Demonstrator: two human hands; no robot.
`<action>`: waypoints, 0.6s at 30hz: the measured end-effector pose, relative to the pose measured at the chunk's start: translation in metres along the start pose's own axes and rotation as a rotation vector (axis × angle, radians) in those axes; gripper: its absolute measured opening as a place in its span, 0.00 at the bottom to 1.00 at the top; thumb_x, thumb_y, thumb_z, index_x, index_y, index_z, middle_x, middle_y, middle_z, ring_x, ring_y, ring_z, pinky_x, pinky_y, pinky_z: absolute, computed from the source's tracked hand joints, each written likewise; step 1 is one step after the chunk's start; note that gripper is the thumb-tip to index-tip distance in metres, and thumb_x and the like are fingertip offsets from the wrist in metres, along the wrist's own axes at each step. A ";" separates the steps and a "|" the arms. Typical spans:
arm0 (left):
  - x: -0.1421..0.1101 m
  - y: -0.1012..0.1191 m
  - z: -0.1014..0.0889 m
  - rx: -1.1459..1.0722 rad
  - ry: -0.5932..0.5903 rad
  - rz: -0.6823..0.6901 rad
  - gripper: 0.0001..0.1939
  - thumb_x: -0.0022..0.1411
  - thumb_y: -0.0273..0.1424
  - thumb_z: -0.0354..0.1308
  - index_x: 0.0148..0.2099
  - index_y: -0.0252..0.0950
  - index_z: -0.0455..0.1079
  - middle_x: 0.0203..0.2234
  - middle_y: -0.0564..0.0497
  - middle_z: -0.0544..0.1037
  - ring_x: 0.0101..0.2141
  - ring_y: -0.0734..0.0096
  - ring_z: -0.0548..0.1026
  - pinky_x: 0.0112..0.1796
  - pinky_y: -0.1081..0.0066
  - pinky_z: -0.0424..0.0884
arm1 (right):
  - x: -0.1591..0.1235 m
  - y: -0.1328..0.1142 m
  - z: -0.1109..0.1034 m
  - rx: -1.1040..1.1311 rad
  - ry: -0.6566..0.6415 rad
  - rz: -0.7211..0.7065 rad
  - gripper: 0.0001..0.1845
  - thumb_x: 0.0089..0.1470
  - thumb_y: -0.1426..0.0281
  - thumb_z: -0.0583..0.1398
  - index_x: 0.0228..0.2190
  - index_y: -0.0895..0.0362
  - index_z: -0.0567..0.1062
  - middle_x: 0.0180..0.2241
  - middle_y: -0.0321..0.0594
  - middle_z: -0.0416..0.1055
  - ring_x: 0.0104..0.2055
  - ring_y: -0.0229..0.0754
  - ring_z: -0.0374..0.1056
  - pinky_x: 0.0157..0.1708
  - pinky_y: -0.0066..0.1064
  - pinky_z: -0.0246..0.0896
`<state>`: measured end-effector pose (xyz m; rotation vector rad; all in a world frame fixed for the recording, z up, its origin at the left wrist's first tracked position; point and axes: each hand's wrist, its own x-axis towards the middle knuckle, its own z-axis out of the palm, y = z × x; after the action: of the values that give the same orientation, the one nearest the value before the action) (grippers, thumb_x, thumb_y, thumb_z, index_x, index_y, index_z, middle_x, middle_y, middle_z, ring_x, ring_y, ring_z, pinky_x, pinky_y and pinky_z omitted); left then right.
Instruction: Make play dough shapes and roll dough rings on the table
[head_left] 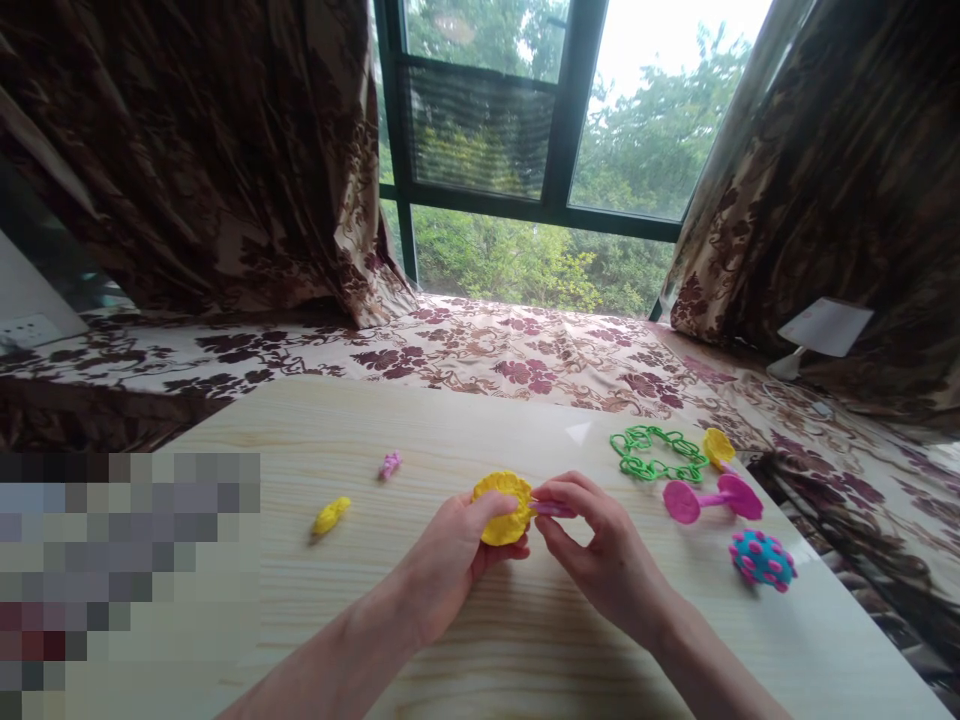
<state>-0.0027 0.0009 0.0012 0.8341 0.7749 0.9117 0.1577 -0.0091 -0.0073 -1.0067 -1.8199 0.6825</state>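
My left hand (457,545) is closed on a round yellow clay disc (504,490) with a ridged edge, the thumb pressed on its face. At the disc's right edge, my right hand (596,535) pinches a thin pink-purple clay piece (553,509) between thumb and fingers. The tip of that piece meets the disc's rim; whether the two are joined I cannot tell. A yellow clay lump (331,515) lies on the table to the left, and a small pink clay lump (390,464) sits farther back.
On the pale wooden table (315,620), a green clay chain (626,466), a pink dumbbell shape (701,500), a yellow cup-like piece (718,447) and a blue lump with pink dots (762,560) lie at right. Behind are a floral-covered ledge (480,340) and a white lamp (823,328).
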 end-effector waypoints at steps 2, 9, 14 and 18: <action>0.001 0.000 -0.002 0.011 0.003 0.017 0.11 0.53 0.32 0.54 0.37 0.33 0.71 0.32 0.48 0.73 0.31 0.72 0.69 0.34 0.71 0.68 | -0.001 0.000 0.002 -0.015 0.015 -0.006 0.11 0.50 0.76 0.55 0.38 0.54 0.69 0.36 0.39 0.66 0.38 0.38 0.65 0.39 0.31 0.64; 0.003 0.000 -0.003 0.275 0.139 0.058 0.12 0.53 0.35 0.55 0.39 0.35 0.68 0.28 0.52 0.70 0.28 0.73 0.69 0.32 0.71 0.67 | 0.007 -0.017 -0.028 -0.246 0.147 -0.032 0.14 0.50 0.71 0.57 0.41 0.53 0.70 0.39 0.41 0.68 0.40 0.41 0.65 0.41 0.34 0.63; 0.004 0.002 0.003 0.358 0.207 0.015 0.13 0.50 0.38 0.57 0.35 0.36 0.69 0.23 0.54 0.70 0.26 0.72 0.68 0.31 0.71 0.66 | 0.024 0.015 -0.150 -0.467 0.418 0.092 0.12 0.52 0.67 0.54 0.37 0.55 0.73 0.39 0.42 0.71 0.40 0.43 0.67 0.40 0.35 0.63; 0.012 -0.006 -0.001 0.334 0.245 -0.020 0.15 0.45 0.39 0.61 0.34 0.36 0.70 0.21 0.54 0.71 0.24 0.71 0.68 0.28 0.71 0.66 | 0.029 0.082 -0.244 -0.715 0.375 0.357 0.17 0.42 0.71 0.59 0.39 0.58 0.74 0.39 0.45 0.73 0.38 0.44 0.69 0.40 0.34 0.62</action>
<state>0.0032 0.0102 -0.0068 1.0140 1.1693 0.8891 0.4000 0.0663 0.0453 -1.8210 -1.5732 -0.0004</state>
